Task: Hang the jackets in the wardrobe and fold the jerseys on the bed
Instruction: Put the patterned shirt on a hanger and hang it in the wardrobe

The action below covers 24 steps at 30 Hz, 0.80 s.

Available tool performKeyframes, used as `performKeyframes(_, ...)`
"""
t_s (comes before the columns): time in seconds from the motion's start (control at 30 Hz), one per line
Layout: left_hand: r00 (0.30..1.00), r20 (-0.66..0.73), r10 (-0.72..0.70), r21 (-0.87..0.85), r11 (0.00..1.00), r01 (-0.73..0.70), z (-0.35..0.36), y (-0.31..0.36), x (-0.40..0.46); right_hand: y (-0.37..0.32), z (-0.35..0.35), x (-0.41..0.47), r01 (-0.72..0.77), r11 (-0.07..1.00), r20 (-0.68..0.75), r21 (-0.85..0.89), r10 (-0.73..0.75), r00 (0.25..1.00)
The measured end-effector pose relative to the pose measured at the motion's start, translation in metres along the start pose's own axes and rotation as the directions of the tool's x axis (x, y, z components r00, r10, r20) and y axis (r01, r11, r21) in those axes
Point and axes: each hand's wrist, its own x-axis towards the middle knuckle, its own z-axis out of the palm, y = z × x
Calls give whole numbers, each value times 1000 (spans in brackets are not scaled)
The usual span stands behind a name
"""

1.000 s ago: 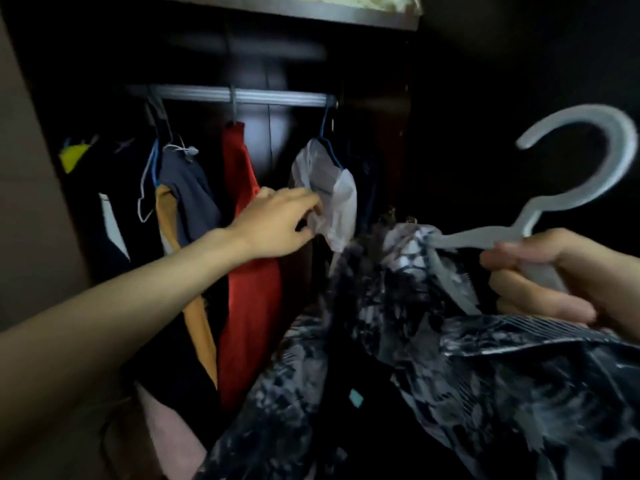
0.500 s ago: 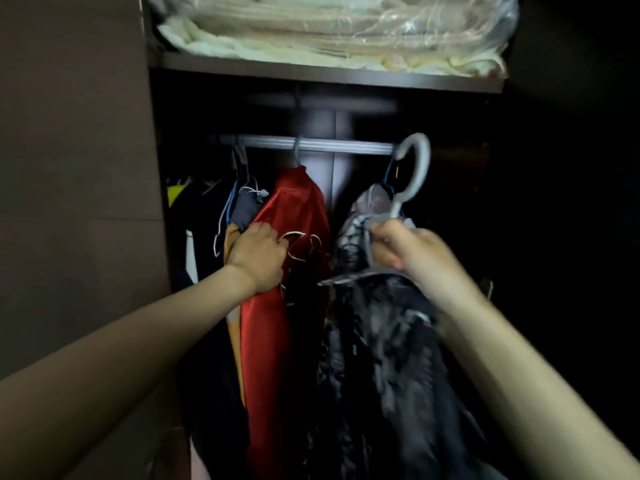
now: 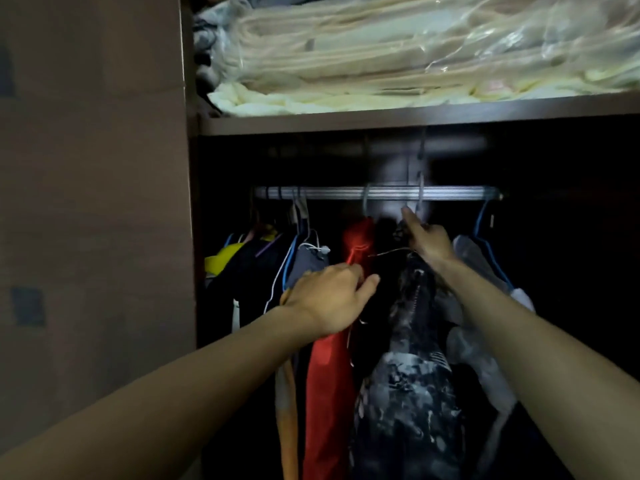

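The patterned dark jacket (image 3: 408,393) hangs long axis straight down from the wardrobe rail (image 3: 377,193), between the red garment (image 3: 329,375) and a pale one near the rail's right end. The right hand (image 3: 427,242) grips its hanger (image 3: 420,202) neck, fingers curled. The left hand (image 3: 329,301) presses the red garment aside, fingers loosely bent.

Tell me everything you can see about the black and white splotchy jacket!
The splotchy jacket is dark with grey-white marbled blotches and looks like thin, smooth fabric. A zip runs down its upper part. It hangs long and bunched below the metal rail, between the red garment and a pale garment. The right hand grips it at the top, where its grey hanger hook reaches the rail; blur hides whether the hook is fully on. The left hand pushes the red garment aside, apparently not touching the jacket.
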Motion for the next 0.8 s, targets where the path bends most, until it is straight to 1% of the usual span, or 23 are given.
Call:
performKeyframes(0.07, 1000, -6, -14, -44, 999, 14, 5, 0, 2, 10, 0, 12, 17, 999, 25, -35, -16, 1000)
performKeyframes(0.13, 1000, -3, -15, -81, 997, 14, 13, -1, 2, 27, 2, 16, 3, 1000, 56, -19, -2, 998)
performKeyframes(0.2, 1000, 6, -7, -121, 993, 8, 24, -4, 2, 52, 5, 15, -2, 991, 102, -137, 16, 995)
performKeyframes(0.27, 999, -30, 17, -152, 988, -21, 35, -7, 4, 85, 5, 10, -29, 975, 119, -221, 57, 991)
performKeyframes(0.33, 997, -75, 31, -175, 984, -44, 44, -10, 5, 107, 1, 3, -78, 977, 84, -197, 97, 992)
performKeyframes(0.37, 995, -91, 38, -186, 981, -55, 48, -10, 7, 112, 0, 1, -82, 987, 53, -140, 90, 995)
performKeyframes(0.43, 993, -106, 57, -209, 975, -78, 52, -9, 10, 104, 0, -2, -50, 998, -7, -49, 50, 999)
performKeyframes(0.53, 989, -118, 87, -205, 973, -111, 57, -7, 13, 67, 7, 4, 40, 999, -58, 10, -39, 998)
performKeyframes(0.63, 985, -136, 110, -185, 973, -134, 63, -5, 14, 18, 15, 21, 115, 990, -52, 78, -111, 992)
performKeyframes(0.67, 984, -136, 113, -189, 972, -137, 64, -4, 15, 11, 15, 30, 123, 990, -44, 66, -120, 992)
performKeyframes(0.73, 986, -135, 100, -205, 970, -127, 62, -3, 15, 13, 13, 51, 84, 996, -40, 5, -83, 996)
performKeyframes(0.8, 988, -134, 79, -234, 966, -109, 59, -1, 12, 28, 8, 63, -20, 999, -86, -38, 17, 996)
